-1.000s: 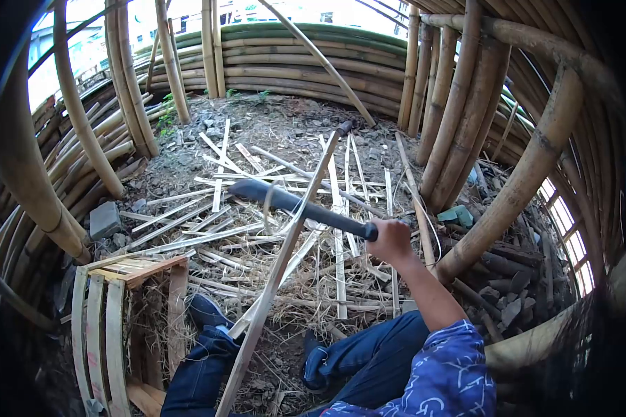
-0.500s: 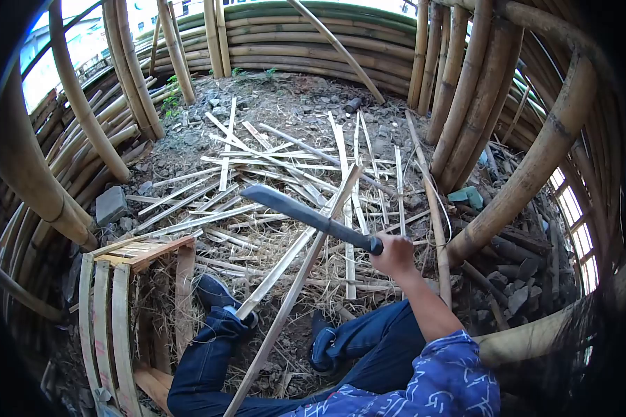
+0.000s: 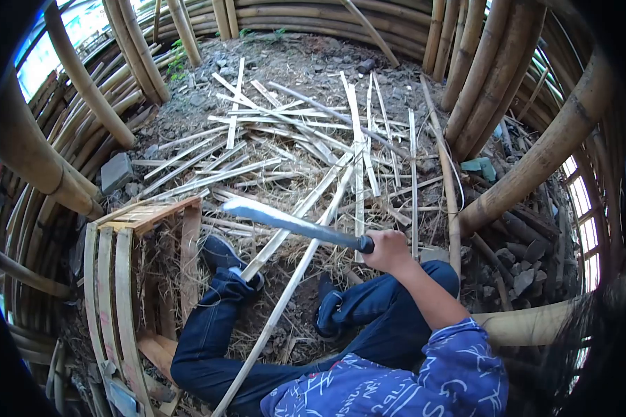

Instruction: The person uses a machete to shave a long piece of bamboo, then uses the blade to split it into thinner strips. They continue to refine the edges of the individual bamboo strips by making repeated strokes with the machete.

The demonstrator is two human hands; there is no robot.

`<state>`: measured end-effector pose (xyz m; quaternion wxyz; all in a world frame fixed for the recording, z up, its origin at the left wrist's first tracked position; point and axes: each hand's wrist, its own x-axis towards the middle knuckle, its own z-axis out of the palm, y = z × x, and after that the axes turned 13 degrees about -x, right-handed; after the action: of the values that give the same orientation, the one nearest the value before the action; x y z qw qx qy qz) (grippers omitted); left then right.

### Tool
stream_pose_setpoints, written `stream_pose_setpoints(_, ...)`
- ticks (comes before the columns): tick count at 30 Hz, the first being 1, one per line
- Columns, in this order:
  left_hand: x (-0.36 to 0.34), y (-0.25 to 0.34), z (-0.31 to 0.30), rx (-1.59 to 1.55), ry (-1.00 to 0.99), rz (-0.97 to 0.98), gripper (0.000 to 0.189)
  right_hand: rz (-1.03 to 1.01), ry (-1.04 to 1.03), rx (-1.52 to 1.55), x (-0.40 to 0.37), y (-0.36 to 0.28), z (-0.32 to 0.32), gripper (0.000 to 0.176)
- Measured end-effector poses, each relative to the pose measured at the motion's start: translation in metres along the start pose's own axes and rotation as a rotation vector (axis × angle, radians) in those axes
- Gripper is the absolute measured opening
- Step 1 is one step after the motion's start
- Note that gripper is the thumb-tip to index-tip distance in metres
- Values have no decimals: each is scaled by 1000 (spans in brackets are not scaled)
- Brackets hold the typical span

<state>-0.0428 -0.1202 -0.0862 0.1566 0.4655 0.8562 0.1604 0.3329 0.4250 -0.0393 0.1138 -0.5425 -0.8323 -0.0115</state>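
My right hand (image 3: 389,252) is wrapped round the dark handle of a machete (image 3: 285,222), whose long blade points left, its tip shining. A long split bamboo strip (image 3: 278,316) slants from the bottom edge of the view up to the middle, crossing the blade near the handle. Another pale bamboo strip (image 3: 275,243) leans beside it, its lower end by my left shoe (image 3: 219,251). My left hand is out of view, and the near end of the slanting strip runs off the bottom edge.
Many split bamboo strips (image 3: 209,174) lie scattered over the ground ahead. A wooden crate (image 3: 108,299) stands at my left, a grey block (image 3: 116,173) beyond it. Thick bamboo poles (image 3: 535,163) rise on both sides; stone rubble (image 3: 525,278) lies at the right.
The view has tipped downward. My right hand and the machete have turned slightly, the tip moving left. The slanting strip's upper end has dropped toward the strips on the ground.
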Motion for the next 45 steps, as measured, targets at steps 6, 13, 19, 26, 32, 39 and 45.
stream_pose_setpoints(6, 6, 7, -6, -26, -18, -4, 16, -160, -407, -298, -12, -4, 6, 24)
stream_pose_setpoints(13, 11, 16, -10, -55, -24, -24, 16, -92, -438, -408, 22, 17, 14, 22)
stream_pose_setpoints(19, 15, 17, -7, -72, -34, -28, 15, -105, -438, -432, 22, 3, 30, 20)
stream_pose_setpoints(26, 17, 19, -10, -82, -38, -36, 15, -156, -407, -430, 40, 18, 40, 23)
stream_pose_setpoints(32, 17, 25, -7, -98, -17, -45, 15, 21, -467, -605, 55, 58, 54, 26)
stream_pose_setpoints(39, 22, 28, -7, -94, -15, -35, 15, 5, -367, -559, 77, 81, 19, 19)
stream_pose_setpoints(45, 22, 26, -4, -98, -2, -42, 15, -16, -407, -596, 67, 85, 11, 22)
